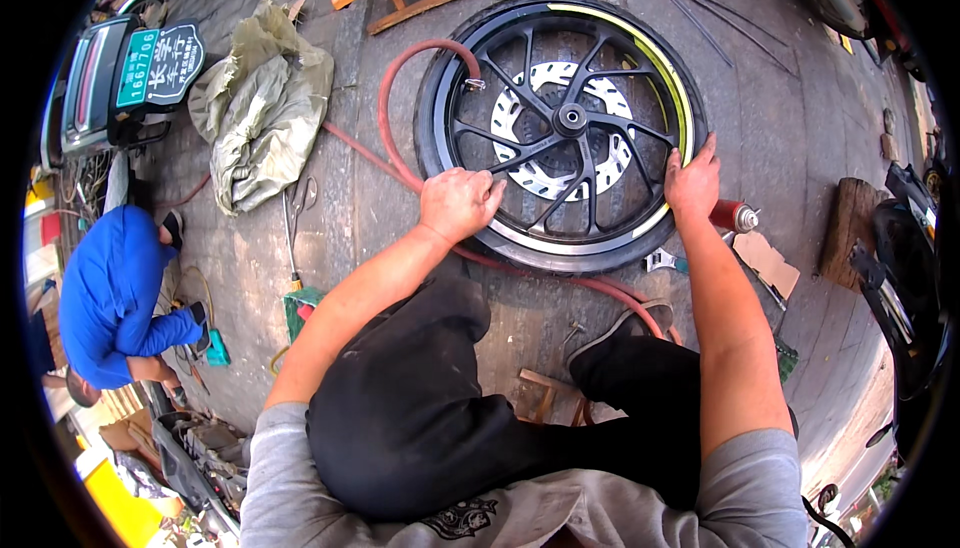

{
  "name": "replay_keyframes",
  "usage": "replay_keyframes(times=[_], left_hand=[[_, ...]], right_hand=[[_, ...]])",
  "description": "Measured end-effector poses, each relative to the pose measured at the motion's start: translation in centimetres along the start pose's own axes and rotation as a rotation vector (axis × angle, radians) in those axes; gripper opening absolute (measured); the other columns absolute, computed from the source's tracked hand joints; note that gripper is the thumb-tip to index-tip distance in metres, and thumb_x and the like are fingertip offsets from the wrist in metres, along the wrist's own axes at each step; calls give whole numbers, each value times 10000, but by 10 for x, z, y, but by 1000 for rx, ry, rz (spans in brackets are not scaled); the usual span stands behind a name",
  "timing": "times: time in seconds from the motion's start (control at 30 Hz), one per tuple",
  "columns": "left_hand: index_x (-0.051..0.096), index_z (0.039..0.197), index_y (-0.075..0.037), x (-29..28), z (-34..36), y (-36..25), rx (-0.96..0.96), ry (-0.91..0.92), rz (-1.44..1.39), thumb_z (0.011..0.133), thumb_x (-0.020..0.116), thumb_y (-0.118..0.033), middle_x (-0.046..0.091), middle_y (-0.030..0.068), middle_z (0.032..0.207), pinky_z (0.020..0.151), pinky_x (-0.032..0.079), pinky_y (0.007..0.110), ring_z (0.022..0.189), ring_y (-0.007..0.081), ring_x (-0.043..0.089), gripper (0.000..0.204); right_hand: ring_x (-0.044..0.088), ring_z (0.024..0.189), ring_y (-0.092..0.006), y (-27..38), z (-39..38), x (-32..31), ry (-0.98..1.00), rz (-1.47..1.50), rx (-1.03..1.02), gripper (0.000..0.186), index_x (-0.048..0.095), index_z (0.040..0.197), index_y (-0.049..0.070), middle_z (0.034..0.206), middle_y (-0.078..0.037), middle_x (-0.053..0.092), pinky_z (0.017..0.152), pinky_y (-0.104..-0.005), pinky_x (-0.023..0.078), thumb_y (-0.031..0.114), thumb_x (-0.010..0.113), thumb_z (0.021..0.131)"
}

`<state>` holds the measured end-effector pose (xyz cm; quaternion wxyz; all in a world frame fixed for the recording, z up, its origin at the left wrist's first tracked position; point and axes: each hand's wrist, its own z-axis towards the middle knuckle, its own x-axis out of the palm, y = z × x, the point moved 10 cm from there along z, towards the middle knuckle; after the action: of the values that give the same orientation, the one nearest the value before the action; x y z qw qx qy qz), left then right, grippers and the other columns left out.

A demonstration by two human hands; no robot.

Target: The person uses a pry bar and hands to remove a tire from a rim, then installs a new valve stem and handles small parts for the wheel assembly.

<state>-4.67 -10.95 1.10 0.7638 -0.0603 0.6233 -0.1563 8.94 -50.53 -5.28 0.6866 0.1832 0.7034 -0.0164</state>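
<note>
Two bare hands hold a spoked black motorcycle wheel (570, 120) that lies flat on the ground in front of a seated person. From the left, someone in blue (125, 293) crouches well apart, then comes a crumpled grey-green cloth (270, 113). A red hose (384, 113) loops over the tyre's left side, its metal-tipped end inside the rim; best keep that end clear of any pressing. The left hand (458, 203) is clamped on the tyre's near-left edge, fingers curled together; its underside is hidden. Between the hands, the slotted brake disc (507, 126) faces up, so force should go on the rubber, not the disc. The right hand (693, 180) grips the right edge, thumb on top, fingers around the outside. Even pressure from both hands would suit. Just beyond, a red can (728, 214) stays close enough to be knocked.
</note>
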Motion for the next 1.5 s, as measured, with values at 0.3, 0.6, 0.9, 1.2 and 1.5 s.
replay_keyframes(times=[0.3,0.6,0.9,1.2,1.5], left_hand=[[603,661,-144,4,-1,1,-10,9,10,926,797,-341,637,65,621,598,551,455,645,297,691,383],[597,668,-148,10,-2,2,3,-9,22,941,788,-361,632,76,620,596,536,470,647,305,690,396],[622,695,-145,12,-3,3,-2,32,43,955,780,-377,654,79,641,616,548,473,670,306,705,383],[616,682,-147,12,-2,5,-29,43,53,950,777,-383,655,78,641,624,553,472,677,306,703,392],[614,671,-148,8,-3,3,-24,10,25,937,786,-363,652,76,637,609,552,464,665,306,697,382]], right_hand=[[665,1254,-490,2,0,0,17,-11,-9,879,293,1700,60,1426,-338,597,1075,-534,552,467,684,1026],[677,1245,-496,-3,3,1,19,-32,-1,876,291,1703,76,1439,-336,591,1070,-540,558,495,666,1032],[666,1276,-485,-4,2,3,45,-31,29,897,280,1714,81,1474,-321,573,1082,-533,554,509,667,1027],[662,1290,-486,-1,2,2,55,-44,39,895,276,1717,92,1499,-324,563,1085,-534,552,518,663,1031],[659,1279,-499,-1,2,4,38,-36,17,879,284,1702,70,1468,-342,576,1086,-545,545,512,653,1038]])
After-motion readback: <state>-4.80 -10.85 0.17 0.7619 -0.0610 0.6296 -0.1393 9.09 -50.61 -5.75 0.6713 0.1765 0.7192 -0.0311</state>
